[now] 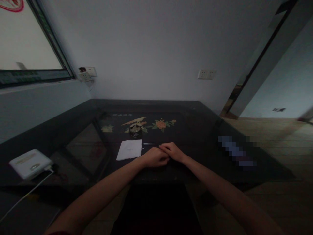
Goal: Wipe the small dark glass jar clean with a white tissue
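My left hand (156,157) rests at the table's near edge with its fingers curled into a loose fist. My right hand (172,151) lies against it, fingers closed together and touching the left hand's knuckles. No object shows in either hand. Just left of them is a white sheet of paper or tissue (129,150), lying flat. Behind the sheet stands a small dark, shiny, faceted object (135,131), perhaps glass; its kind is unclear in the dim light.
The dark glossy table (195,130) bears a printed bird and flowers. At left sits a white box-shaped device (30,163) with a white cable (26,195) running off the near edge. A pixelated bluish item (234,150) lies at right. A wall with sockets (206,74) stands behind.
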Action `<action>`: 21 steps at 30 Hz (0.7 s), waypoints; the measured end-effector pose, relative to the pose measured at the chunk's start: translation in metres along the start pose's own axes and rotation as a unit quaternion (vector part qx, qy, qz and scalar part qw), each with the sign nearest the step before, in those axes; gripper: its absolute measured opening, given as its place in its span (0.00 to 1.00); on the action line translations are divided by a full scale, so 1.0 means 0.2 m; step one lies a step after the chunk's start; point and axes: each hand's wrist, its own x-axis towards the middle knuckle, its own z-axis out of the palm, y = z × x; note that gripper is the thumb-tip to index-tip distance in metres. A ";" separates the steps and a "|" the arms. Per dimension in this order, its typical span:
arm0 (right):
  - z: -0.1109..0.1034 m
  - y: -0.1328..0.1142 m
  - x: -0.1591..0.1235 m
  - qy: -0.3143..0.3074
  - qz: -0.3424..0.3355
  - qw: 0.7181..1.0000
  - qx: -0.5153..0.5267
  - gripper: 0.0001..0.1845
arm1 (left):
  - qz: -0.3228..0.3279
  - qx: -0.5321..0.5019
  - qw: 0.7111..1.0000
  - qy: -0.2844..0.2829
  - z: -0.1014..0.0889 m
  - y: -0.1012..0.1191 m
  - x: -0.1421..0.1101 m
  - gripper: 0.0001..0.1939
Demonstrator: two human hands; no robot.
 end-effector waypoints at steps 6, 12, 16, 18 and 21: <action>0.00 -0.01 0.00 -0.001 -0.007 1.000 -0.004 0.26 | 0.005 0.013 1.000 0.002 0.00 0.00 0.00 0.12; -0.01 -0.01 0.00 -0.003 -0.012 1.000 -0.010 0.26 | 0.012 0.013 1.000 0.006 0.01 -0.01 0.00 0.11; -0.01 -0.01 -0.01 -0.001 -0.009 1.000 -0.018 0.27 | 0.012 0.009 1.000 0.010 0.01 -0.01 0.00 0.11; -0.01 -0.01 -0.01 0.001 -0.009 1.000 -0.021 0.27 | 0.013 0.009 1.000 0.008 0.01 -0.01 0.00 0.12; -0.01 -0.01 -0.01 0.000 -0.009 1.000 -0.021 0.27 | 0.012 0.008 1.000 0.007 0.01 -0.01 0.00 0.12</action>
